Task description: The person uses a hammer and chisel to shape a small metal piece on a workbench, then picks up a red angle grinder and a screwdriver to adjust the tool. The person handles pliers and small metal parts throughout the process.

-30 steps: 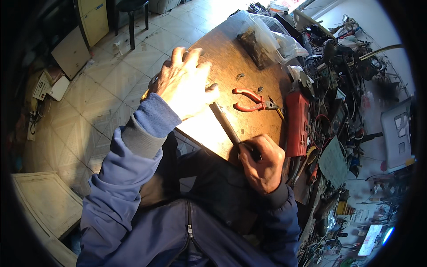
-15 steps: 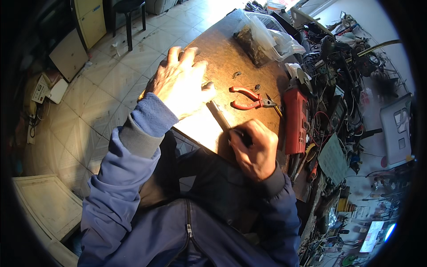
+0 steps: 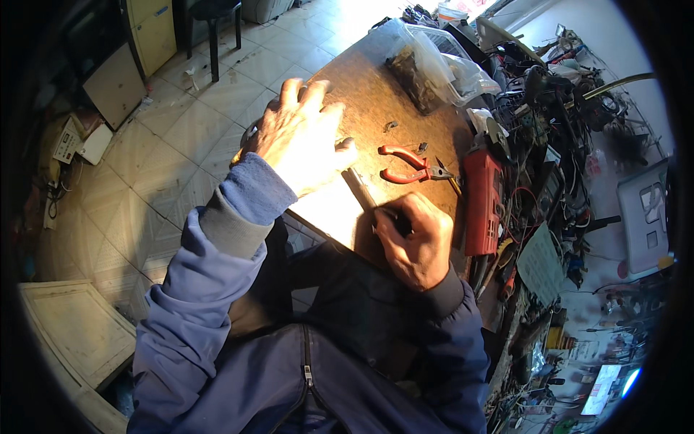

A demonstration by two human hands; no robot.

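My right hand (image 3: 419,242) is closed around one end of a narrow, flat grey-brown file (image 3: 359,189), at the near edge of the wooden worktop (image 3: 365,94). The file's other end reaches up to the thumb of my left hand (image 3: 300,141). That hand is palm down over the worktop's left edge, its fingers bent and strongly lit. A dark bit of something shows beside its wrist, but what lies under the palm is hidden. Red-handled pliers (image 3: 408,166) lie on the worktop just beyond my right hand, with small dark scraps (image 3: 391,126) near them.
A clear plastic box (image 3: 434,69) with brownish contents stands at the far end of the worktop. Along the right side lie a red instrument (image 3: 482,202) and a heap of cables and tools (image 3: 538,137). A black stool (image 3: 214,29) stands on the tiled floor.
The whole view has shifted slightly, with the worktop a little further right. Both hands keep nearly the same pose, and the file's visible end remains beside my left thumb.
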